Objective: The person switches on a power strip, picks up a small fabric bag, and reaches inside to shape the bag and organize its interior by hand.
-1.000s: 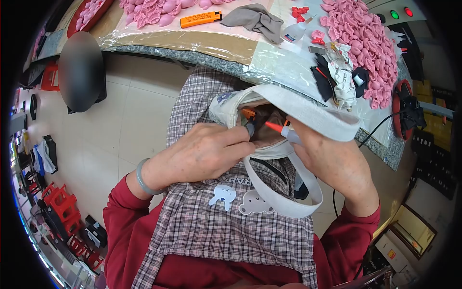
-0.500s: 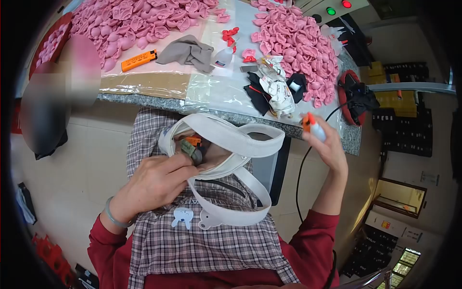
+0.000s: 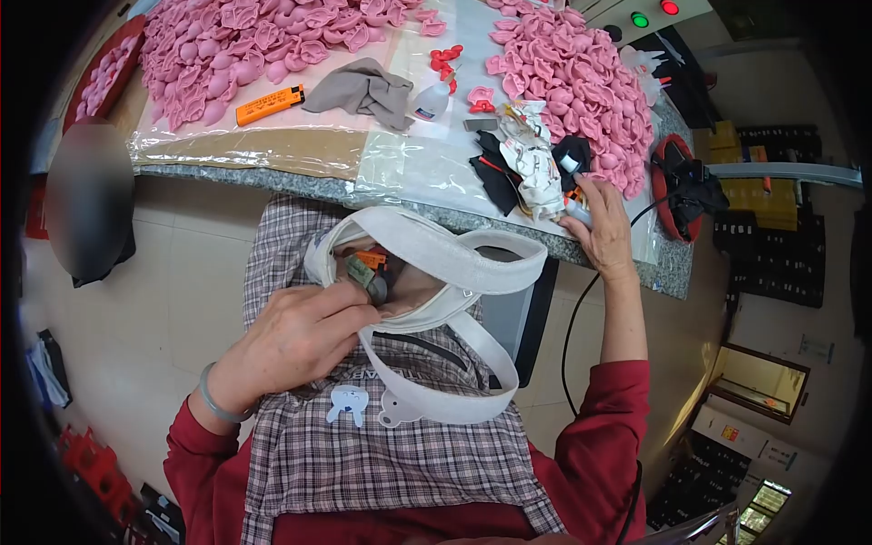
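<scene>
A white handbag (image 3: 427, 259) with two straps rests open on my lap, over a plaid apron (image 3: 400, 463). My left hand (image 3: 304, 336) is closed on the near left part of its rim. Inside the bag's mouth show a green paper-like piece (image 3: 360, 272) and an orange item (image 3: 371, 259); the rest is hidden. At the table's front edge, my right hand (image 3: 605, 232) holds a small white bottle (image 3: 578, 213) with orange on it, partly covered by the fingers. Just beside that hand lie a crumpled white wrapper (image 3: 532, 173) and black cloth pieces (image 3: 495, 177).
Large heaps of pink moulded pieces (image 3: 581, 86) cover the table's back. A grey cloth (image 3: 363, 94), an orange box-cutter-like tool (image 3: 270, 105) and a clear bottle (image 3: 432, 100) lie nearer. A black cable (image 3: 570, 336) hangs at the right. Someone's blurred head (image 3: 89, 200) is at left.
My right hand has moved forward and up with the small white bottle, from in front of the table to its edge beside the wrapper. My left hand stays on the handbag's rim.
</scene>
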The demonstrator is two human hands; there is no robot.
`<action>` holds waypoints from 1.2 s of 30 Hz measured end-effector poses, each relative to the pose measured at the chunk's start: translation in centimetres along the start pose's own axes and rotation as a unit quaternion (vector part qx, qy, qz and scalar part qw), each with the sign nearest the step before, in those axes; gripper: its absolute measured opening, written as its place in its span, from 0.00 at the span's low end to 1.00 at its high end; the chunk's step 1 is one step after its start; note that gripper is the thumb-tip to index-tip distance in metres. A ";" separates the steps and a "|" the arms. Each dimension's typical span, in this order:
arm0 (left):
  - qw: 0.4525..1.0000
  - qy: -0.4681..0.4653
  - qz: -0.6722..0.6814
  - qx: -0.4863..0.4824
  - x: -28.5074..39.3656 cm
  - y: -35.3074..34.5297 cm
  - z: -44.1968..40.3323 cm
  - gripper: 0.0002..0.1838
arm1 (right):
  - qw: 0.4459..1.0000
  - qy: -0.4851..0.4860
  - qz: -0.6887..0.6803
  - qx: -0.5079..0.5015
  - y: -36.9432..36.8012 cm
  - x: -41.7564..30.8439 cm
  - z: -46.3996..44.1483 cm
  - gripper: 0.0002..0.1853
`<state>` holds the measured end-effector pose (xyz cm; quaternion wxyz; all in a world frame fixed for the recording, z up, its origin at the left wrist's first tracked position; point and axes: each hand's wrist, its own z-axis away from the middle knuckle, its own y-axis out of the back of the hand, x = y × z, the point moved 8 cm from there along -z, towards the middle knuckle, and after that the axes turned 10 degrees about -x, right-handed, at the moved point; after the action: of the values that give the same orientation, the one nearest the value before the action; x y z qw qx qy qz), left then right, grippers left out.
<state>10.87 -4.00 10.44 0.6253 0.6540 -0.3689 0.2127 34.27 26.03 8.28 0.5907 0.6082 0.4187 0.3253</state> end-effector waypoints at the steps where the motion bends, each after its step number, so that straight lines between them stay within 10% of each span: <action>1: 1.000 0.006 0.002 -0.001 0.0 -0.1 0.0 0.11 | 1.000 0.008 0.000 0.007 0.0 -0.2 -0.2 0.40; 10: 1.000 -0.008 -0.008 -0.005 -0.2 0.0 0.2 0.15 | 0.994 0.004 0.021 0.107 1.4 0.7 1.8 0.39; 19: 1.000 -0.006 -0.004 -0.011 -0.7 -0.5 1.3 0.19 | 0.974 0.054 0.005 0.220 5.0 -6.7 3.2 0.15; 26: 0.999 -0.019 -0.008 -0.035 0.0 -0.7 1.2 0.18 | 0.951 0.193 -0.240 -0.002 2.9 -24.3 -2.4 0.13; 30: 0.998 -0.061 -0.015 -0.021 1.6 -0.7 0.6 0.13 | 0.900 0.167 -0.178 -0.361 -7.4 -25.8 -6.1 0.24; 36: 0.997 -0.033 -0.046 -0.045 0.6 -1.4 1.4 0.18 | 0.914 0.240 -0.043 -0.324 -10.1 -27.7 -6.2 0.17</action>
<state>12.08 -5.57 9.79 0.6505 0.6481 -0.3684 0.1453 15.36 3.56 1.60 0.6500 0.2687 0.4454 0.5540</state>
